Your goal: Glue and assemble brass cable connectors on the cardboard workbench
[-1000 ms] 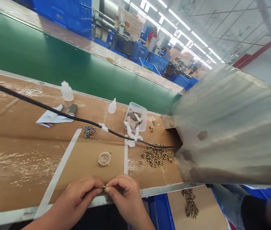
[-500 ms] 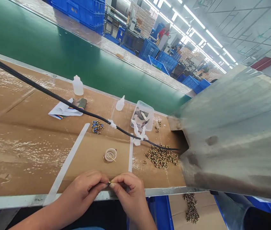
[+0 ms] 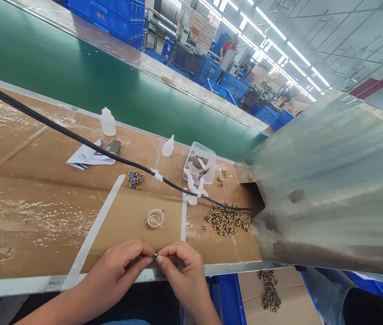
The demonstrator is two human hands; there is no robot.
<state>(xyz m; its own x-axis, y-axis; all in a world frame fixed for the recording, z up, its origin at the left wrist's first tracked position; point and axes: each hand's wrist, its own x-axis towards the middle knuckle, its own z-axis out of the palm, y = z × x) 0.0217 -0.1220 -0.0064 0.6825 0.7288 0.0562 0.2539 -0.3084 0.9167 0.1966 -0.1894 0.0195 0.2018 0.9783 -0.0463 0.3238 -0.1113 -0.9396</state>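
Note:
At the table's front edge, my left hand [image 3: 123, 266] and my right hand [image 3: 183, 271] meet, each with thumb and forefinger pinched. Between their fingertips is a tiny dark and gold-coloured piece [image 3: 155, 256], mostly hidden by the fingers. Just beyond them stands a small clear round dish [image 3: 155, 218] with a thin pale stick in it. Farther back lies a small pile of blue and gold pieces [image 3: 136, 179]. To the right, a larger heap of small gold and dark pieces [image 3: 227, 220] spreads over the cardboard.
A black cable [image 3: 126, 161] crosses above the cardboard-covered table. Two white squeeze bottles [image 3: 108, 123], a folded cloth [image 3: 91, 155] and a plastic box [image 3: 208, 174] stand behind. A green conveyor [image 3: 110, 85] runs beyond; a metal housing [image 3: 323, 189] blocks the right. More pieces [image 3: 269, 291] lie lower right.
The view has shifted slightly. Both hands keep the same pinch at nearly the same place, and the small piece between them shows a little more.

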